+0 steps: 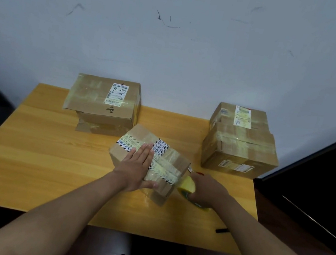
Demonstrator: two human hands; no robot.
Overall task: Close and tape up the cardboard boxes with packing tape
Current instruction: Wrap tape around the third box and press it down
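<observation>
On the yellow wooden surface [35,151], between two stacks of taped brown cardboard boxes [103,104] [240,141], you are working on the small brown cardboard box [149,161] nearest you. Your left hand [138,169] is pressing flat on its top, fingers straight and together, probably to be keeping the flaps shut and the box from sliding. Your right hand [205,189] is curling round the yellowish roll of packing tape [187,187] just beside the box's near right corner, seemingly drawing a strip down that side. Both forearms are reaching forward, converging on the box. A small black object [222,230] is lying near the surface's front edge.
</observation>
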